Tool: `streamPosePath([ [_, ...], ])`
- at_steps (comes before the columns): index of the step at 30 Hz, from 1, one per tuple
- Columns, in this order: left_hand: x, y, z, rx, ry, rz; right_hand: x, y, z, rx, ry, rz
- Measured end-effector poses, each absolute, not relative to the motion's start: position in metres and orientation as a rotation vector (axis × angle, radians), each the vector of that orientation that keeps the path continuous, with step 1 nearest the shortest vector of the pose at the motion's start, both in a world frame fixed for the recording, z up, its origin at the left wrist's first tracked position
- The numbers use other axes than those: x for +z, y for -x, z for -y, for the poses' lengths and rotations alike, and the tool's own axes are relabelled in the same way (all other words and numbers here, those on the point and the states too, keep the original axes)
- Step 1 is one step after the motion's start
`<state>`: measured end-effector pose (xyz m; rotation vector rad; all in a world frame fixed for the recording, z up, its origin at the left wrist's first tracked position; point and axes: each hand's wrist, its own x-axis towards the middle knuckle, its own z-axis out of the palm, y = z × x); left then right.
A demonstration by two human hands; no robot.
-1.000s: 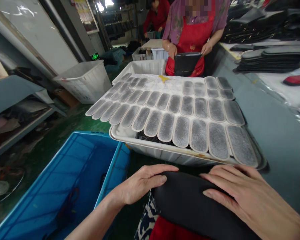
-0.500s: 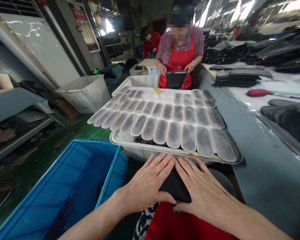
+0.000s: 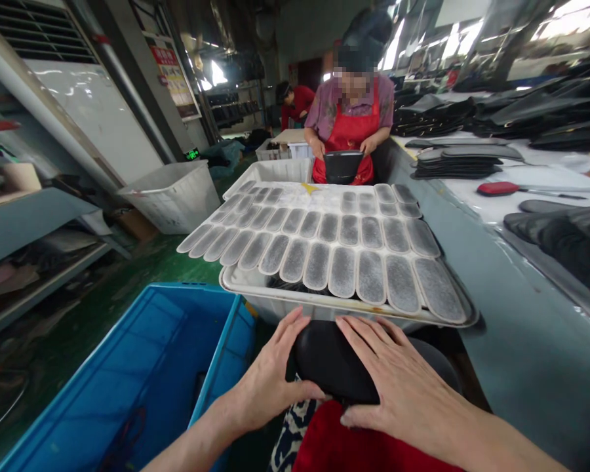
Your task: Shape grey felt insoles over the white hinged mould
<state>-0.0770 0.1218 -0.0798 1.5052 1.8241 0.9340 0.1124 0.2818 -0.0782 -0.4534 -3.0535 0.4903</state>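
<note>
A smooth black pouch (image 3: pixel 332 360) with rounded ends lies over my lap, between my two hands. My left hand (image 3: pixel 275 367) grips its left end, fingertips at the far edge and thumb along the near edge. Across the right part of the pouch lies my right hand (image 3: pixel 393 367), fingers over the top and thumb below. Part of the pouch is hidden under the right hand. Just beyond, a white plastic bin (image 3: pixel 270 298) bears a board covered with rows of grey oval pieces (image 3: pixel 344 272) with pale rims.
A deep blue crate (image 3: pixel 142 367) stands at my left. The grey-blue worktable (image 3: pixel 511 314) on the right carries stacked black pieces (image 3: pixel 457 164) and a red-handled tool (image 3: pixel 499 189). Opposite, a person in a red apron (image 3: pixel 351 128) holds another black pouch (image 3: pixel 343 167).
My left hand has shifted left off the pouch's top to its left end, uncovering more of it. My right hand stays on the right part, its thumb slightly lower.
</note>
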Motion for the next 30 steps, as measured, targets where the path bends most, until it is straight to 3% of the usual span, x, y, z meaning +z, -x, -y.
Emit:
streamPosePath([
  [4,-0.089,0.077,-0.109,1.293,-0.964,-1.606,-0.07,-0.1,-0.277,0.503,0.407,2.998],
  [8,-0.088,0.075,-0.109,1.354,-0.858,-1.74,-0.071,-0.094,-0.276,0.463,0.311,2.98],
  [14,-0.065,0.063,-0.122,1.069,-1.095,-2.237,-0.083,-0.1,-0.286,0.289,0.199,2.915],
  [21,-0.052,0.032,-0.131,0.667,-1.247,-2.59,-0.06,-0.112,-0.263,0.459,0.305,2.911],
  [30,-0.059,0.058,-0.156,0.591,-1.038,-2.526,-0.061,-0.168,-0.288,0.609,0.884,2.501],
])
